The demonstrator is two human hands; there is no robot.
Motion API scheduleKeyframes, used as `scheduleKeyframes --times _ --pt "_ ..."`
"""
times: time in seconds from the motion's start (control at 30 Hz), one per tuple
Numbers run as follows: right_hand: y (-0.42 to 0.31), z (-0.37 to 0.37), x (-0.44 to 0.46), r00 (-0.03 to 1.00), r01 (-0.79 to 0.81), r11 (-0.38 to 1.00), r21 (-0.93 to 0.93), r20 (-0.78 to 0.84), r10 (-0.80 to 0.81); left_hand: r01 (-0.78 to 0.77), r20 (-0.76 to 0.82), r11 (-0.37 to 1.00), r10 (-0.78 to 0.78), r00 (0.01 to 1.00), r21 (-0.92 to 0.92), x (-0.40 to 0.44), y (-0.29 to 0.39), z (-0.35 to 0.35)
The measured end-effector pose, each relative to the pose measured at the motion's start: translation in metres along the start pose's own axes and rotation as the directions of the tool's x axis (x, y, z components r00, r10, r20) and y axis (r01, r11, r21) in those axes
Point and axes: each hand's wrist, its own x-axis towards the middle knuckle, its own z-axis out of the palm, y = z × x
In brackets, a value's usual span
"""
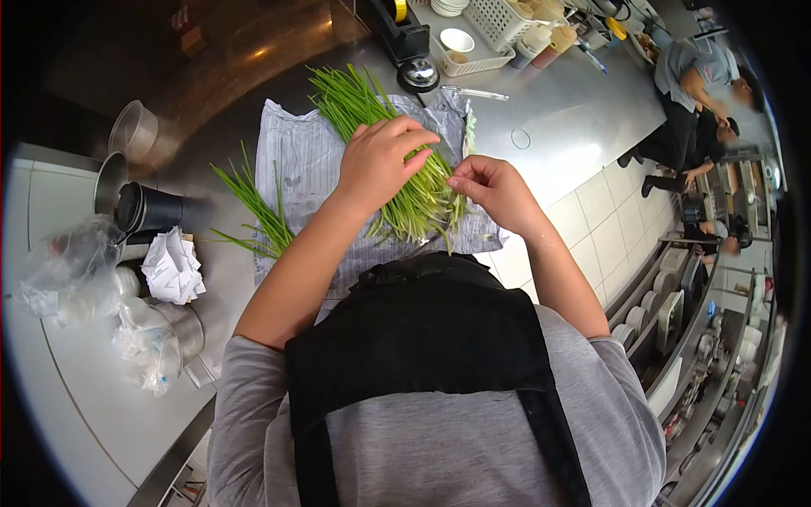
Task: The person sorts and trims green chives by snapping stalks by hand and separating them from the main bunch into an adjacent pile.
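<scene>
A large bunch of long green chives (345, 95) lies across a crumpled sheet of newspaper (291, 156) on the steel counter, its pale ends toward me. My left hand (384, 162) rests on top of the bunch, its fingers partly bent and apart. At the right side of the pale ends is my right hand (492, 193), thumb and forefinger pinched together. Whatever is between those fingertips is too small to make out. A smaller pile of chives (260, 209) lies to the left, partly on the newspaper and behind my left forearm.
Along the back stand a call bell (418, 74), a tape dispenser (397, 34), a white basket (498, 24) and sauce bottles (534, 42). A pen (475, 93) and rubber band (520, 139) lie right. Crumpled paper (173, 266) and a dark cup (148, 208) are left. People (697, 76) are beyond.
</scene>
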Motion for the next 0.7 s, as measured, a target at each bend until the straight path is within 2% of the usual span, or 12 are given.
scheduleKeyframes --times 0.23,0.27,0.3,0.33,0.4,0.43,0.47,0.53,0.57,0.6,0.67,0.7 --pt "0.006 -0.006 -0.02 1.0 0.0 1.0 0.02 -0.028 0.0 -0.106 0.015 0.992 0.107 0.994 -0.075 0.002 0.014 0.017" --pt "0.008 -0.006 -0.023 1.0 -0.002 1.0 0.025 -0.031 0.003 0.111 0.057 0.927 -0.097 0.994 -0.359 0.0 0.017 0.023" --pt "0.008 -0.007 -0.027 0.999 -0.022 1.0 -0.011 -0.026 0.022 0.312 0.153 0.74 -0.277 0.949 -0.596 -0.001 0.018 0.03" --pt "0.009 -0.008 -0.031 0.999 -0.042 0.998 -0.047 -0.023 0.041 0.312 0.157 0.741 -0.273 0.949 -0.595 -0.005 0.017 0.039" --pt "0.015 -0.009 -0.037 0.996 -0.073 0.994 -0.082 -0.064 0.068 0.451 0.14 0.558 -0.51 0.848 -0.697 -0.009 0.017 0.051" --pt "0.019 -0.01 -0.039 0.991 -0.103 0.988 -0.119 -0.102 0.091 0.46 0.177 0.683 -0.444 0.878 -0.568 -0.017 0.017 0.054" --pt "0.024 -0.011 -0.04 0.99 -0.106 0.987 -0.117 -0.108 0.094 0.458 0.181 0.683 -0.439 0.88 -0.569 -0.02 0.025 0.052" --pt "0.032 -0.012 -0.042 0.969 -0.071 0.994 -0.086 -0.244 0.048 0.486 0.351 0.844 -0.395 0.849 -0.227 -0.025 0.041 0.049" --pt "0.029 -0.014 -0.044 0.96 -0.053 0.994 -0.098 -0.279 0.024 0.494 0.42 0.852 -0.389 0.82 -0.176 -0.027 0.045 0.049" --pt "0.03 -0.014 -0.044 0.958 -0.056 0.994 -0.096 -0.286 0.026 0.489 0.423 0.854 -0.383 0.821 -0.177 -0.03 0.047 0.052" --pt "0.035 -0.015 -0.043 0.927 0.037 0.995 -0.096 -0.368 -0.07 0.205 0.237 0.968 -0.166 0.957 -0.148 -0.036 0.048 0.058" --pt "0.033 -0.016 -0.044 0.926 0.043 0.994 -0.097 -0.371 -0.076 0.203 0.237 0.968 -0.164 0.957 -0.148 -0.038 0.049 0.058"
